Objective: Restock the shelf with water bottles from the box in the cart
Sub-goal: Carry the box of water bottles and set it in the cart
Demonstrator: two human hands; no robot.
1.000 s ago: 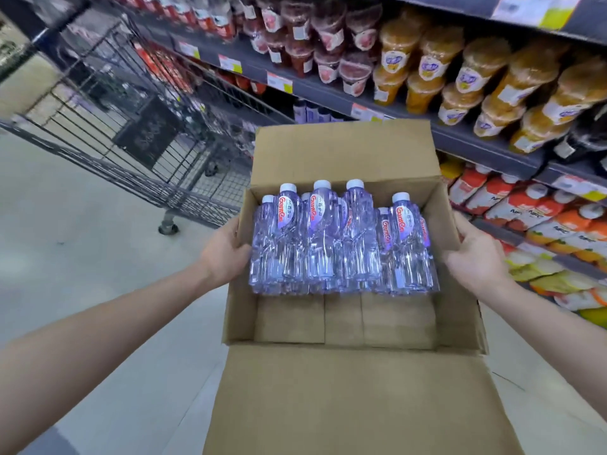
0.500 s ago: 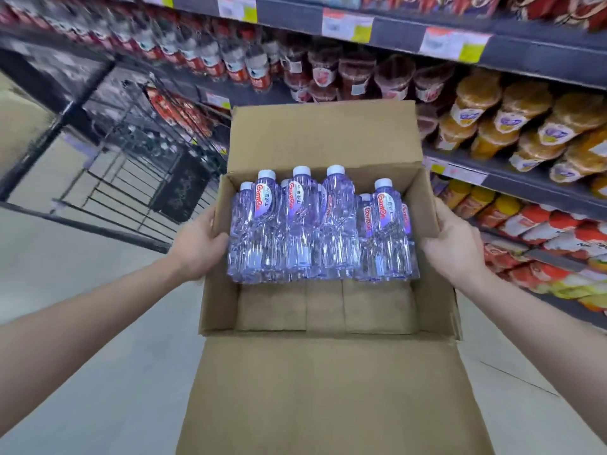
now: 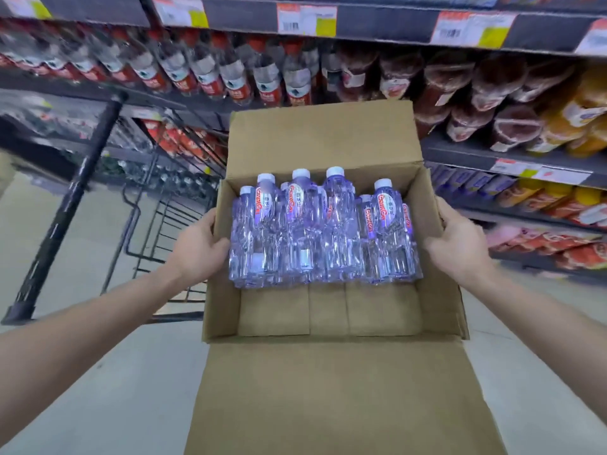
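I hold an open cardboard box (image 3: pixel 328 395) in front of me, its near and far flaps folded out. Several clear water bottles (image 3: pixel 323 231) with white caps and red-lettered labels lie packed in its far half; the near half shows bare cardboard. My left hand (image 3: pixel 197 247) grips the box's left wall, fingers curled over the rim. On the right wall my right hand (image 3: pixel 458 241) grips the same way. The shelf (image 3: pixel 512 156) of drinks runs behind the box and to the right.
A black wire shopping cart (image 3: pixel 154 221) stands to the left of the box, its dark handle bar (image 3: pixel 65 211) slanting down. Rows of red-labelled bottles (image 3: pixel 210 73), dark drinks and orange juice bottles (image 3: pixel 578 123) fill the shelves. Pale floor lies below.
The box has stayed in both hands while the view swung up and left: the shelves with red-labelled bottles now fill the top, and the cart sits lower left.
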